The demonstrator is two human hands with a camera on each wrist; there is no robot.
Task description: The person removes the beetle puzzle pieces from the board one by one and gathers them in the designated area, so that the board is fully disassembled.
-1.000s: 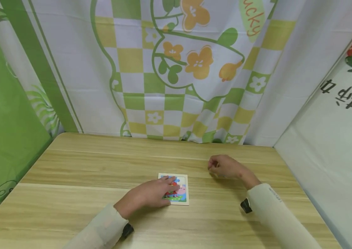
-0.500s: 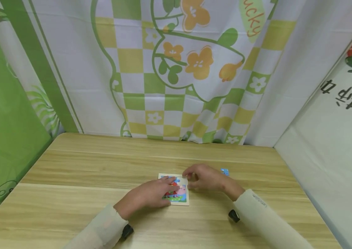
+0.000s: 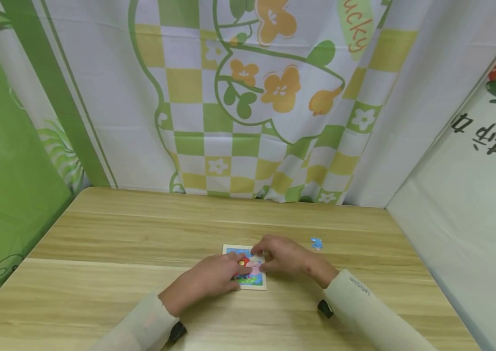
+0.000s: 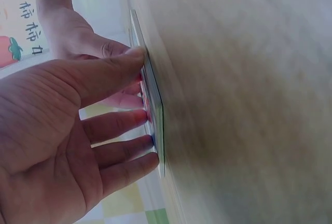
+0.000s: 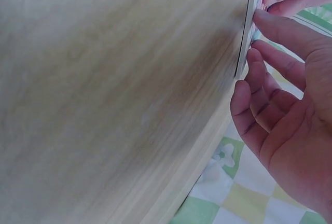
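Observation:
A small square jigsaw puzzle with a pale frame and a cartoon picture lies flat on the table. My left hand rests on its left part, fairly straight fingers on the picture and thumb at the near edge. In the left wrist view, the left fingertips touch the board's face. Over the upper right corner, my right hand is bent, thumb and index finger pinching what seems a puzzle piece, hidden by the fingers. In the right wrist view, the right hand has its other fingers curled beside the board edge.
A loose blue puzzle piece lies on the wooden table to the right of the right hand. A patterned curtain hangs behind the table's far edge. A printed white cloth borders the right side.
My right hand has moved left from the table's right part to the puzzle's upper right corner, uncovering the loose blue piece. The left hand stays on the board, its fingers shifting slightly.

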